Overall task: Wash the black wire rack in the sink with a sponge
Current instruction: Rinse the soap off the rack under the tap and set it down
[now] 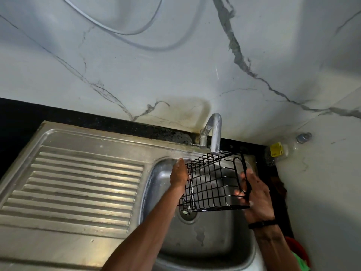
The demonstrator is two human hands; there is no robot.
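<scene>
Your right hand (254, 194) is clenched round the end loop of the black wire rack (210, 182), thumb inside the wire. Your left hand (178, 176) presses straight-fingered against the rack's opposite end. The rack hangs tilted above the sink (218, 243) basin, its far edge just under the tap (214, 133) spout, its low edge above the drain (188, 214). The ribbed drainboard (78, 184) lies left.

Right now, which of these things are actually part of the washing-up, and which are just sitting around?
Part of the job:
black wire rack
left hand
right hand
sink
tap

Just lying about:
plastic bottle
hose
red tub

No sponge shows.
</scene>
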